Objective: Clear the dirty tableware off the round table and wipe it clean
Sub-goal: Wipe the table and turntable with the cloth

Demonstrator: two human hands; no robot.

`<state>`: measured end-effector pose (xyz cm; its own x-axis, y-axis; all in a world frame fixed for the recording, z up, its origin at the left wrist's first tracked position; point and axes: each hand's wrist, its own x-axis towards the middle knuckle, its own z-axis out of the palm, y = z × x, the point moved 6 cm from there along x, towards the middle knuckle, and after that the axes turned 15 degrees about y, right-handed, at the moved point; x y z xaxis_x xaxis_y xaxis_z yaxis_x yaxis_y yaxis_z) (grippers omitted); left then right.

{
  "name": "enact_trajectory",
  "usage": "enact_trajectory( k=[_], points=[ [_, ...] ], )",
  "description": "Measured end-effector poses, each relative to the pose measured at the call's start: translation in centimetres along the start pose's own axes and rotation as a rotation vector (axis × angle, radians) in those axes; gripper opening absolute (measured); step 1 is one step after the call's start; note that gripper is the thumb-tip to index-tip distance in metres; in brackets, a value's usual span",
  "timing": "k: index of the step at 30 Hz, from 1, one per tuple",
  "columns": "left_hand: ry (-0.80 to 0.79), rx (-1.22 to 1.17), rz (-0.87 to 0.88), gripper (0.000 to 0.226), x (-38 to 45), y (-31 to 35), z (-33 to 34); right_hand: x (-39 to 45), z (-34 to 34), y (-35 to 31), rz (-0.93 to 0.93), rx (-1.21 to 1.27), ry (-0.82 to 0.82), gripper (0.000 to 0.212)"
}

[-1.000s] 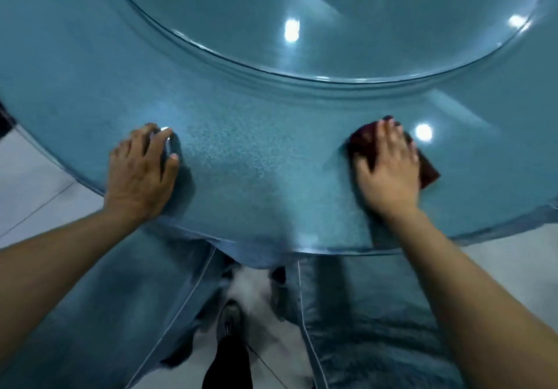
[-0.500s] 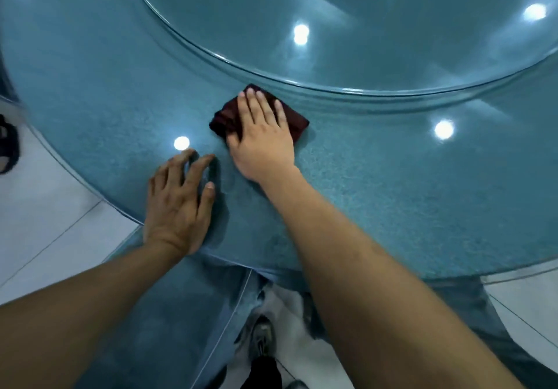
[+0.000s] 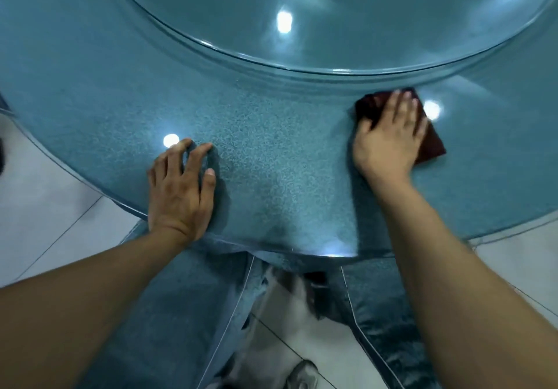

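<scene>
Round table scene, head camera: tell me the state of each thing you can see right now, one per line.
Round table: no tableware in view, light spots reflected in its surface.
Glass turntable: bare in the part shown.
Dark red cloth: flat on the table, next to the turntable's rim, under the right hand.
Right hand: fingers straight, pressing the cloth.
Left hand: spread, resting on the table near its edge.

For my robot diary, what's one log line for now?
step: wiping | right hand: pressing cloth on table | left hand: flat on table

Pale tiled floor (image 3: 45, 207) beneath, ceiling lights glinting on glass.
</scene>
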<state>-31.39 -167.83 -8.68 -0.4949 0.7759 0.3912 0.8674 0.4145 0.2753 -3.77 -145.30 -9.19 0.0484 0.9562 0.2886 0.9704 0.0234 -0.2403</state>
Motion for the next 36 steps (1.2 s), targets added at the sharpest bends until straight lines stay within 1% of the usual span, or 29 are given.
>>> enact_trajectory(
  k=[2, 4, 5, 7, 9, 10, 11, 15, 17, 18, 19, 20, 22, 24, 26, 27, 29, 30, 34, 36],
  points=[
    [0.016, -0.009, 0.006, 0.047, 0.0, 0.0, 0.0, -4.2, 0.7, -7.6, -0.202, 0.076, -0.01, 0.079],
    [0.044, -0.016, -0.013, 0.049, -0.1, -0.4, -0.1, -9.5, 0.8, -15.4, -0.45, 0.19, -0.076, 0.077],
    [0.052, -0.024, -0.039, 0.051, -0.1, -0.5, -0.2, -11.7, 0.7, -18.2, -0.55, 0.217, -0.118, 0.075],
    [0.056, -0.038, -0.07, 0.055, -0.1, -0.7, -0.2, -13.4, 0.7, -20.2, -0.651, 0.247, -0.178, 0.072],
    [0.07, -0.06, -0.046, 0.053, -0.1, -0.7, -0.3, -12.5, 0.5, -18.3, -0.672, 0.254, -0.181, 0.071],
    [0.075, -0.078, -0.034, 0.05, 0.0, -0.7, -0.3, -11.4, 0.3, -16.3, -0.632, 0.235, -0.163, 0.071],
    [0.076, -0.094, -0.027, 0.049, 0.0, -0.7, -0.3, -10.1, 0.1, -13.6, -0.551, 0.205, -0.147, 0.072],
    [0.067, -0.117, -0.035, 0.048, 0.1, -0.8, -0.2, -5.3, -2.4, 0.1, -0.131, 0.01, -0.018, 0.074],
    [0.067, -0.105, -0.025, 0.048, 0.1, -0.8, -0.1, -5.2, -3.2, 3.4, 0.041, -0.042, -0.022, 0.076],
    [0.06, -0.1, -0.026, 0.049, 0.2, -0.9, -0.1, -5.6, -3.2, 3.0, 0.096, -0.062, -0.017, 0.077],
    [0.049, -0.097, -0.029, 0.05, 0.1, -0.9, -0.1, -6.5, -3.1, 1.3, 0.112, -0.073, -0.006, 0.077],
    [0.037, -0.095, -0.03, 0.051, 0.0, -0.8, -0.2, -7.6, -2.7, -1.4, 0.072, -0.075, 0.002, 0.078],
    [0.015, -0.086, -0.029, 0.052, -0.1, -0.8, -0.1, -10.8, -1.7, -8.9, -0.12, -0.023, 0.005, 0.077],
    [0.009, -0.081, -0.028, 0.052, -0.2, -0.9, -0.3, -14.7, -0.7, -15.9, -0.313, 0.05, -0.047, 0.073],
    [0.01, -0.106, -0.021, 0.052, -0.2, -0.9, -0.4, -17.0, -0.5, -18.9, -0.413, 0.086, -0.107, 0.07],
    [0.007, -0.115, -0.019, 0.052, -0.2, -0.9, -0.4, -17.2, -0.7, -18.8, -0.446, 0.103, -0.129, 0.07],
    [0.008, -0.11, -0.007, 0.052, -0.3, -1.0, -0.3, -16.2, -1.4, -15.6, -0.449, 0.108, -0.126, 0.071],
    [0.005, -0.101, -0.002, 0.052, -0.3, -1.0, -0.2, -15.4, -1.9, -12.7, -0.39, 0.084, -0.11, 0.072],
    [-0.002, -0.077, -0.01, 0.052, -0.3, -0.7, 0.1, -12.5, -4.7, 2.1, 0.023, -0.083, -0.01, 0.072],
    [0.015, -0.068, -0.005, 0.052, -0.3, -0.6, 0.1, -12.3, -5.1, 4.8, 0.135, -0.12, -0.009, 0.07]
  ],
)
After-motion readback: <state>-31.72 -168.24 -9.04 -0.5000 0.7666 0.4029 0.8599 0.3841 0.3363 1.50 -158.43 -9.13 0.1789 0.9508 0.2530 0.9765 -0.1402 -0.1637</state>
